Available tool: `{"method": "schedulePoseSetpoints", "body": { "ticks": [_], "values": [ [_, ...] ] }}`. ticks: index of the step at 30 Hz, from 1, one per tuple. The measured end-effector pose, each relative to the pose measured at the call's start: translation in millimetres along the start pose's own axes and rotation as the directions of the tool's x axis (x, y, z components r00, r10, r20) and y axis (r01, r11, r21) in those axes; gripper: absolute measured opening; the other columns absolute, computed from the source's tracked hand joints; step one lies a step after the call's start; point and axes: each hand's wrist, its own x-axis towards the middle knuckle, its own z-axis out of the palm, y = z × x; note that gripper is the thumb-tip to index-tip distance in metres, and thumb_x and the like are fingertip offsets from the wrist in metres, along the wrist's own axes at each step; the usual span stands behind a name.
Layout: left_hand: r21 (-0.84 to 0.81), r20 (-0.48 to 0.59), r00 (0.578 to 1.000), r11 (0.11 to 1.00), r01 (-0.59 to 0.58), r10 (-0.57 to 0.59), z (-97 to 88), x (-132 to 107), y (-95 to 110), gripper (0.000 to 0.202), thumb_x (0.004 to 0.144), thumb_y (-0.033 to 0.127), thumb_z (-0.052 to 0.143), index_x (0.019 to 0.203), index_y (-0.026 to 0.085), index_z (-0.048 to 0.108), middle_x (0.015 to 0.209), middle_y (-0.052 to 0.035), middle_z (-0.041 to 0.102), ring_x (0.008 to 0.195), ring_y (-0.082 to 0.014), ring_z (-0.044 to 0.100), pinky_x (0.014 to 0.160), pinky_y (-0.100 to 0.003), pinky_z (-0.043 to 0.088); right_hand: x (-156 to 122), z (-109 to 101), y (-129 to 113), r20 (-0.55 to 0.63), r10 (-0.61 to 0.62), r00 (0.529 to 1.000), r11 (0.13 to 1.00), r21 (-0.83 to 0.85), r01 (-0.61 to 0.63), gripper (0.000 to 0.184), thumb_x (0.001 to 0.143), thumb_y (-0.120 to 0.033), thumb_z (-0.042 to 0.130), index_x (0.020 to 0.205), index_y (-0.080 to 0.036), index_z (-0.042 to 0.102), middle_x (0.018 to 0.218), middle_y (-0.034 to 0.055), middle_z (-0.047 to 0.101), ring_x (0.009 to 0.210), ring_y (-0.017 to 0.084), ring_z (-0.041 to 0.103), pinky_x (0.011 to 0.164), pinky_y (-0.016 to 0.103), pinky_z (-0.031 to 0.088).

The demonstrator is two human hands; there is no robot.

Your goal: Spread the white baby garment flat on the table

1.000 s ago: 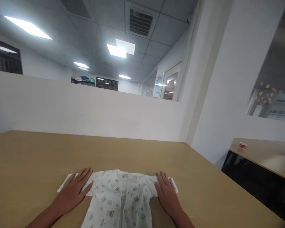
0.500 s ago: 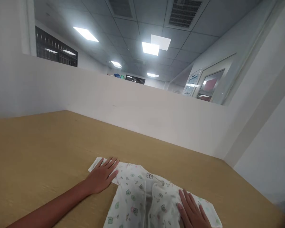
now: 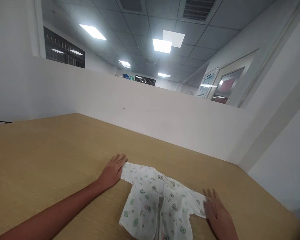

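A small white baby shirt (image 3: 145,200) with green and pink animal prints lies spread on the wooden table, its front opening facing up and both sleeves stretched sideways. My left hand (image 3: 113,170) rests flat over the end of the left sleeve, fingers extended and covering the cuff. Over the other cuff lies my right hand (image 3: 218,213), slightly blurred, with its fingers stretched out. A small printed label shows inside the neckline. The shirt's lower edge is partly cut off by the bottom of the view.
The tan tabletop (image 3: 52,156) reaches back to a low white partition (image 3: 150,113). A white wall (image 3: 285,133) closes the right side. A thin dark object (image 3: 3,122) shows at the table's far left edge.
Both hands have slid outward along the sleeves, from upper sleeve areas to the cuffs. More of the shirt's body now shows, and the view has shifted slightly.
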Motion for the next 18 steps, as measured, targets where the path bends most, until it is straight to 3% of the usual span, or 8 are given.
{"method": "schedulePoseSetpoints", "body": {
  "ticks": [3, 5, 9, 14, 18],
  "values": [
    [-0.138, -0.116, 0.993, 0.989, -0.052, 0.036, -11.4, 3, 6, 0.043, 0.105, 0.025, 0.036, 0.134, 0.021, 0.067, 0.148, -0.0113, 0.058, 0.137, -0.0266, 0.051, 0.119, -0.047, 0.041, -3, -5, -21, -0.081, -0.052, 0.995, 0.995, 0.081, 0.059, 0.076, 0.099, -0.058, 0.032, 0.157, -0.013, 0.050, 0.162, 0.0099, 0.039, 0.147, 0.031, 0.044, 0.120, 0.050, 0.046],
    [-0.219, -0.112, 0.988, 0.967, -0.129, 0.106, -15.2, 2, 12, 0.038, 0.106, 0.027, 0.038, 0.130, 0.022, 0.068, 0.137, -0.0111, 0.063, 0.127, -0.0251, 0.057, 0.112, -0.044, 0.047, -5, -2, -30, 0.004, -0.109, 0.994, 0.988, 0.113, 0.108, 0.073, 0.102, -0.056, 0.030, 0.156, -0.012, 0.052, 0.158, 0.0098, 0.046, 0.145, 0.030, 0.048, 0.121, 0.048, 0.045],
    [-0.262, 0.018, 0.962, 0.929, -0.260, 0.274, -14.3, -2, 18, 0.036, 0.106, 0.025, 0.043, 0.128, 0.024, 0.071, 0.128, -0.0100, 0.066, 0.118, -0.0237, 0.062, 0.104, -0.040, 0.051, -8, 8, -35, 0.221, -0.156, 0.963, 0.986, 0.100, 0.136, 0.070, 0.104, -0.049, 0.026, 0.151, -0.008, 0.057, 0.156, 0.0104, 0.049, 0.148, 0.027, 0.044, 0.128, 0.044, 0.035],
    [-0.141, 0.110, 0.962, 0.962, -0.235, 0.251, -13.0, -2, 20, 0.041, 0.107, 0.028, 0.040, 0.128, 0.029, 0.076, 0.132, -0.0101, 0.068, 0.122, -0.0283, 0.062, 0.104, -0.047, 0.051, -11, 5, -36, 0.391, -0.043, 0.920, 0.993, -0.088, 0.084, 0.078, 0.104, -0.047, 0.014, 0.162, 0.000, 0.037, 0.168, 0.0093, 0.027, 0.158, 0.027, 0.022, 0.132, 0.049, 0.020],
    [-0.108, 0.127, 0.970, 0.975, -0.196, 0.209, -5.6, -5, 17, 0.045, 0.109, 0.043, 0.040, 0.141, 0.029, 0.068, 0.147, -0.0082, 0.062, 0.136, -0.0299, 0.056, 0.115, -0.049, 0.045, -13, -6, -42, 0.442, 0.118, 0.889, 0.963, -0.270, 0.006, 0.077, 0.105, -0.048, 0.013, 0.168, -0.006, 0.025, 0.171, 0.0039, 0.016, 0.160, 0.023, 0.013, 0.132, 0.049, 0.016]
  ]
}}
